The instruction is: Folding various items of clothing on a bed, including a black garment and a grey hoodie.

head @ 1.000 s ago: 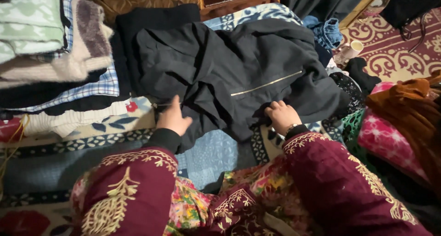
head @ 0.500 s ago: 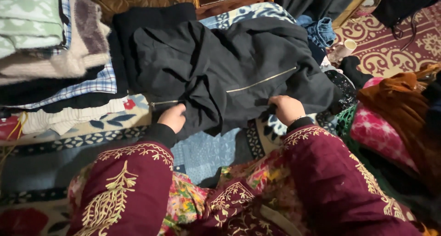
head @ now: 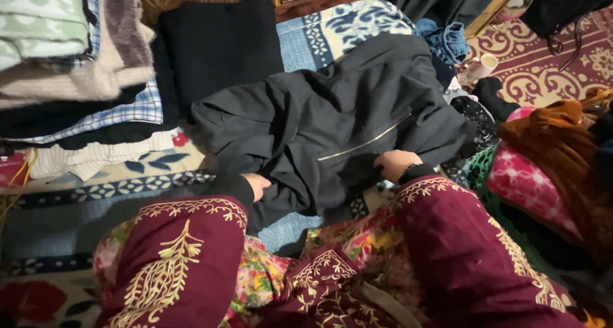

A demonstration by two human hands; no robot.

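Pulled nearer since a second ago, the dark jacket (head: 332, 120) is stretching away up-right from both closed grips, left hand (head: 257, 184) and right hand (head: 396, 164) pinching its near hem.

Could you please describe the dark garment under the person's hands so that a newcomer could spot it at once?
Right of the folded clothes stack, on the blue patterned blanket, lies a crumpled black jacket gripped by the left hand and right hand. Unlike the plain black folded cloth behind, it has a pale diagonal zip.

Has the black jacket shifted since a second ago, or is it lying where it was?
Yes. The black jacket has been pulled toward the person, baring more of the blue patterned blanket behind it; both hands grip its near edge.
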